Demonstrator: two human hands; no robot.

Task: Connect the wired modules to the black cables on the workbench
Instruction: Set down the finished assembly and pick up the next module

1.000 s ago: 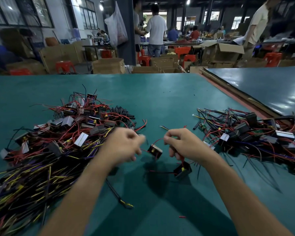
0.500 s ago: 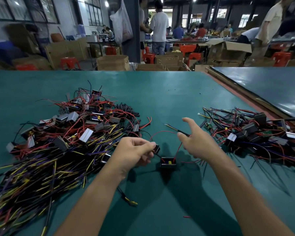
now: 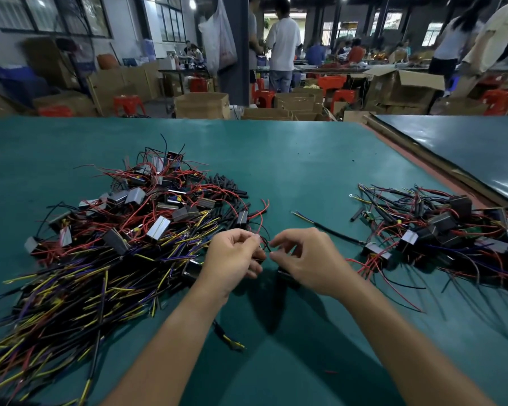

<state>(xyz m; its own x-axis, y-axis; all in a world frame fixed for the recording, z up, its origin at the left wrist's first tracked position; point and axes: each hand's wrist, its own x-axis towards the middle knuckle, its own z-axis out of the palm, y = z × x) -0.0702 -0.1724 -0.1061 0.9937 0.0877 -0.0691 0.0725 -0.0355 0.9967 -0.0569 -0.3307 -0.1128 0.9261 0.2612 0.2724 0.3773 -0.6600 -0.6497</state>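
Green counter (image 3: 291, 159), both hands close together at near centre, almost touching. Left hand (image 3: 232, 259): fingers curled, thumb and forefinger pinching thin wires (image 3: 265, 245), red and black, that run up out of the gap between the hands. Right hand (image 3: 308, 259): thumb and forefinger pinched on the same thin wires from the right side, other fingers loosely bent. Small black module (image 3: 285, 279) sits on the counter just under the right hand, mostly hidden by it; cannot tell exactly how the wires join it. One loose black cable (image 3: 329, 231) lies on the counter just beyond the right hand, running from far left to near right, coloured cores showing at its far end; its near-right end reaches a module (image 3: 376, 253) at the edge of the right pile. Left pile of modules (image 3: 159, 206) with red wires, far left of the hands. Big heap of black cables (image 3: 71, 291) with yellow and purple tips, near left, spreading to the frame edge. Short black tube pieces (image 3: 229, 186) at the far right edge of the left pile. Right pile (image 3: 440, 235) of modules and tangled wires, well apart from the hands. Background: cardboard boxes (image 3: 203, 105), red stools (image 3: 128, 102), people standing, blurred.
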